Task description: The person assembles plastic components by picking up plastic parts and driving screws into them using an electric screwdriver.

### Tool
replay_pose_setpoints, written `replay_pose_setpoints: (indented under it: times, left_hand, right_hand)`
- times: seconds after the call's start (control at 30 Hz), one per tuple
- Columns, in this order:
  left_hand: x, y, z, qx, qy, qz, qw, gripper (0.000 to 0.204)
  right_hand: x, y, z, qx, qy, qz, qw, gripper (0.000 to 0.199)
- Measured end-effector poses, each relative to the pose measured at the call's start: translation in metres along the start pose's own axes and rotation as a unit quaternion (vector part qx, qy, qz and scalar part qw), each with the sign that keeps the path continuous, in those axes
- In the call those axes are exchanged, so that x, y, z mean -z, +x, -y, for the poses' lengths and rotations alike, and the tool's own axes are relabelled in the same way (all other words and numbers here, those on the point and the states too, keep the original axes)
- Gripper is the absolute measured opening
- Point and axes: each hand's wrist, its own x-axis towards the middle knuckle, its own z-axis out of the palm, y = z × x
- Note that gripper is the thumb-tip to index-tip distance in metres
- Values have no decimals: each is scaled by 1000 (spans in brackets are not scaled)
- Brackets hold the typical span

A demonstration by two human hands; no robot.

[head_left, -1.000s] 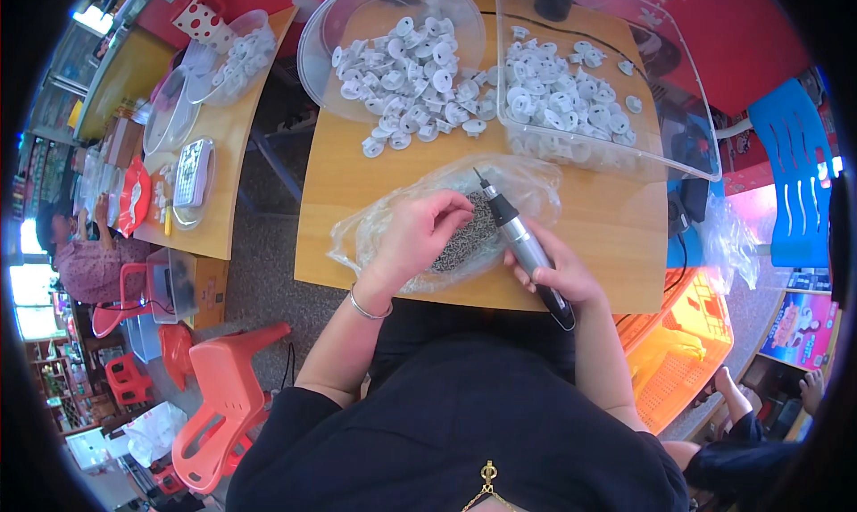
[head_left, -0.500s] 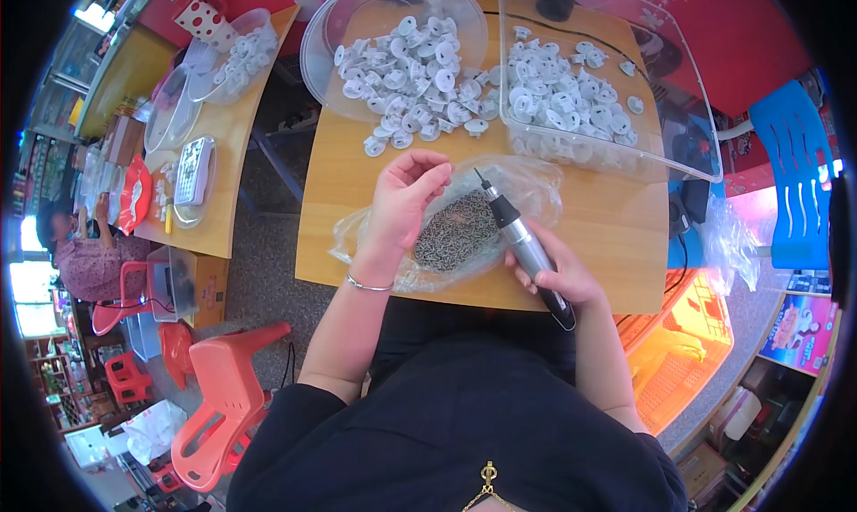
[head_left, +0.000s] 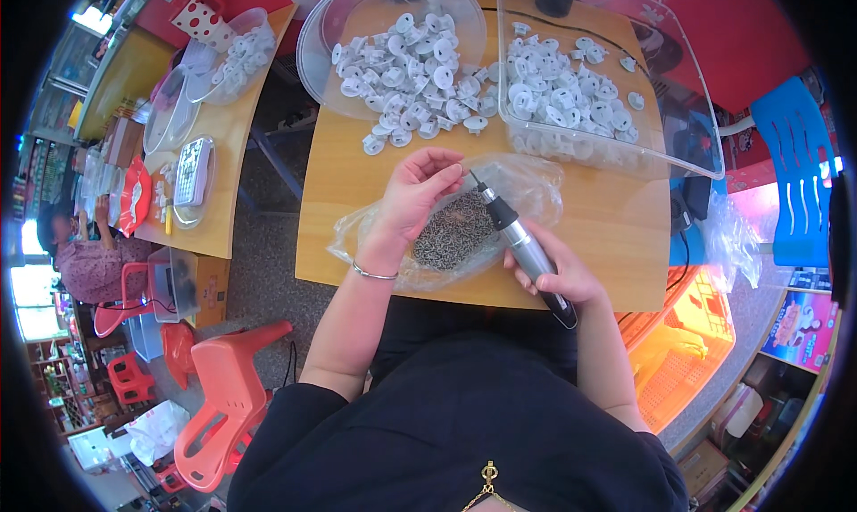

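While the right hand (head_left: 569,273) wraps its fingers around one silver and black electric screwdriver (head_left: 530,251), the left hand (head_left: 416,196) is held up beside the tool's tip, thumb and forefinger close together; whether they meet, or pinch one small screw, I cannot tell. The screwdriver's single bit points up and away from the body, over the far edge of a heap of screws (head_left: 453,233), far too many to count, lying in one clear plastic bag (head_left: 537,192) spread open on the table (head_left: 357,174). One bracelet (head_left: 374,273) circles the left wrist. Two see-through containers stand beyond the bag: one round tub (head_left: 314,39) and one square-cornered box (head_left: 687,166). Two heaps of white plastic parts (head_left: 406,74) lie there, their pieces overlapping and impossible to number; the left heap spreads past the tub onto the wood, and the right one shows through the box, with two single pieces apart at its right. On a second table (head_left: 214,222) to the left are one spotted cup (head_left: 203,23) and one bowl (head_left: 219,94) of similar parts. One orange crate (head_left: 659,398) sits below, to the right.
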Motion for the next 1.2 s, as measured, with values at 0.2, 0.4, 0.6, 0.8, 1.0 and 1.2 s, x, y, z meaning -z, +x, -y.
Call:
replay_pose_setpoints:
  times: [0.2, 0.4, 0.6, 0.8, 1.0, 1.2]
  left_hand:
    - [0, 0, -1, 2, 1, 11, 1000, 26]
    - [-1, -1, -4, 3, 14, 13, 1000, 27]
    - [-2, 1, -10, -35, 116, 33, 992, 29]
    - [-4, 3, -20, -21, 163, 53, 985, 30]
    - [0, 8, -36, -34, 232, 18, 972, 29]
    - [-17, 47, -23, -265, 523, -65, 807, 19]
  right_hand:
    - [-1, 0, 2, -9, 6, 11, 1000, 97]
    - [0, 0, 3, -12, -7, 19, 1000, 95]
    - [-1, 0, 5, -30, -20, 4, 999, 94]
    - [1, 0, 4, -28, -27, 8, 999, 93]
    - [0, -1, 6, -15, -25, 6, 1000, 93]
    - [-2, -1, 4, -6, 0, -11, 1000, 93]
